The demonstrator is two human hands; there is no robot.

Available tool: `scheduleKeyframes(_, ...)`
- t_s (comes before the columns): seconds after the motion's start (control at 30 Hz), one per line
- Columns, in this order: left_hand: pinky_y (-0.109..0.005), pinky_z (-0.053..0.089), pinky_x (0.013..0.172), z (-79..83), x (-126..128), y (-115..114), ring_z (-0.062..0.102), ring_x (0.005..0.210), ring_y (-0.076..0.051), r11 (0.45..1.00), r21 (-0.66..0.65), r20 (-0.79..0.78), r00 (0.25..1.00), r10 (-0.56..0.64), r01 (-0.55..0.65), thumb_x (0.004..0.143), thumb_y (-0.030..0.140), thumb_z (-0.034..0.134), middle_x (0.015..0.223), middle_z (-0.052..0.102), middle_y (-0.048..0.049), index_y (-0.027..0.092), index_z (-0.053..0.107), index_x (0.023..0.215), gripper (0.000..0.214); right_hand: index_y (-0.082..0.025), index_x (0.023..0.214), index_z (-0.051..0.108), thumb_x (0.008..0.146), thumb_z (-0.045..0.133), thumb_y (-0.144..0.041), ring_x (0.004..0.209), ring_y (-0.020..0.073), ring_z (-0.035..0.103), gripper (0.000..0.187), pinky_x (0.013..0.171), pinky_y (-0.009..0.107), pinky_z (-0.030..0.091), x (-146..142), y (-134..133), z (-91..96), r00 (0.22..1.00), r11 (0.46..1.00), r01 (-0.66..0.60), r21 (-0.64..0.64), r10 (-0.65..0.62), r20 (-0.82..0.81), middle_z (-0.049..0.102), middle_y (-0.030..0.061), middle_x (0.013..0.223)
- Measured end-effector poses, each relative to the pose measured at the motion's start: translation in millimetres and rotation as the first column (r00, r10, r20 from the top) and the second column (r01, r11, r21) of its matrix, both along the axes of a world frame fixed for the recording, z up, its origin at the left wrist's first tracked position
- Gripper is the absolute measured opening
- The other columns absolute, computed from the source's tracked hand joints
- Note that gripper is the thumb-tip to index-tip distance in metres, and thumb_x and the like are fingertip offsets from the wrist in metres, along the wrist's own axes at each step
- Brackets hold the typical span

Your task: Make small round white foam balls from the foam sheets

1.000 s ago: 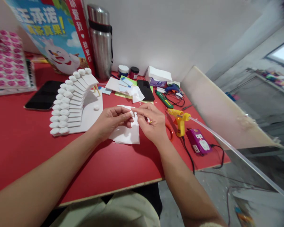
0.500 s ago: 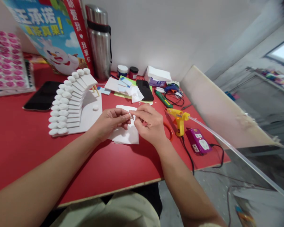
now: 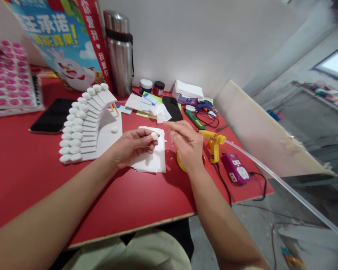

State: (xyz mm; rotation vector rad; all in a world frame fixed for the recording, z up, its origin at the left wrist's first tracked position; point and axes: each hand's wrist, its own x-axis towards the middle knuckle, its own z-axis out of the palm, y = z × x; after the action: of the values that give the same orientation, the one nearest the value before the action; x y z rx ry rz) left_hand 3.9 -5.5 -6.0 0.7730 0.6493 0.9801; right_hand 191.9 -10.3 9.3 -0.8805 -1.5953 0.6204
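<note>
My left hand (image 3: pixel 132 144) is closed, pinching a small white foam piece (image 3: pixel 154 135) between thumb and fingertips above a stack of white foam sheets (image 3: pixel 153 161). My right hand (image 3: pixel 187 144) is just right of it, fingers curled together, with a yellow-and-red looped tool handle (image 3: pixel 180 164) showing under the palm. What tool it is I cannot tell. The two hands are slightly apart. A white foam staircase model (image 3: pixel 86 125) with rounded pieces along its edge stands to the left of my left hand.
On the red table (image 3: pixel 135 198) are a yellow glue gun (image 3: pixel 214 144), a purple power strip (image 3: pixel 236 168), two black phones (image 3: pixel 52 116) (image 3: pixel 173 108), a steel flask (image 3: pixel 119 52), small jars (image 3: pixel 145 85) and a tissue box (image 3: pixel 188 90). A beige board (image 3: pixel 264 131) leans at the right.
My right hand has drawn away to the right from the left hand's fingertips and dropped a little; the yellow handle now shows beneath it. The left hand keeps the small foam piece.
</note>
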Motion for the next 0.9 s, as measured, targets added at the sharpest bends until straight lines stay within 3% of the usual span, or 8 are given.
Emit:
scheduleKeyframes(0.1,-0.018,0.055,0.061,0.9,0,-1,0.064,0.063,-0.009,0.998,-0.036,0.071,0.996,-0.053,0.055,0.071,0.025,0.092,0.08,0.072,-0.0067,0.008,0.076,0.087,0.028,-0.031,0.111,0.081,0.091,0.059,-0.018,0.061,0.0098,0.047,0.032,0.054,0.027,0.039,2,5,-3.7,0.975,0.971,-0.158,-0.178,0.125,-0.184,0.06,0.0006,0.087)
scheduleKeyframes(0.2,-0.017,0.056,0.061,-0.5,-1,-1,0.065,0.064,-0.009,0.994,-0.063,0.138,0.987,-0.08,0.089,0.074,0.022,0.09,0.082,0.072,-0.0078,0.007,0.076,0.089,0.025,-0.032,0.11,0.082,0.092,0.06,-0.019,0.062,0.0101,0.045,0.031,0.055,0.027,0.036,2,5,-5.7,0.955,0.945,-0.246,-0.215,0.198,-0.219,0.057,0.0002,0.085)
scheduleKeyframes(0.43,-0.016,0.056,0.058,0.1,-2,-1,0.064,0.061,-0.009,0.992,-0.085,0.18,0.981,-0.077,0.094,0.074,0.018,0.089,0.08,0.072,-0.0085,0.004,0.076,0.089,0.024,-0.033,0.11,0.082,0.092,0.061,-0.02,0.076,0.0141,0.055,0.031,0.063,0.029,0.044,1,2,-4.6,0.967,0.943,-0.253,-0.218,0.237,-0.097,0.063,0.0022,0.091)
scheduleKeyframes(0.73,-0.016,0.053,0.055,-2.2,0,-2,0.063,0.057,-0.008,0.987,-0.089,0.071,0.99,-0.125,0.131,0.073,0.026,0.091,0.074,0.071,-0.0063,0.006,0.075,0.084,0.028,-0.027,0.094,0.081,0.092,0.057,-0.016,0.081,0.0166,0.06,0.027,0.07,0.032,0.046,-1,-4,6.5,0.985,0.991,-0.126,-0.049,0.131,0.114,0.064,0.0027,0.085)
scheduleKeyframes(0.8,-0.017,0.052,0.054,-2.5,1,-3,0.064,0.056,-0.009,0.98,-0.076,0.011,0.983,-0.181,0.182,0.073,0.027,0.091,0.072,0.072,-0.0064,0.008,0.074,0.084,0.028,-0.026,0.094,0.08,0.091,0.059,-0.017,0.081,0.0166,0.06,0.023,0.07,0.032,0.047,-2,-3,6.7,0.99,0.993,-0.115,-0.038,0.118,0.077,0.065,0.0028,0.087)
scheduleKeyframes(0.9,-0.019,0.051,0.053,-0.8,0,-5,0.064,0.054,-0.01,0.952,-0.067,-0.001,0.954,-0.298,0.298,0.07,0.029,0.092,0.07,0.072,-0.0066,0.009,0.072,0.085,0.032,-0.025,0.102,0.076,0.088,0.07,-0.023,0.072,0.0129,0.057,0.015,0.064,0.028,0.047,-2,0,3.3,0.989,0.981,-0.105,-0.163,0.086,-0.119,0.066,0.0008,0.088)
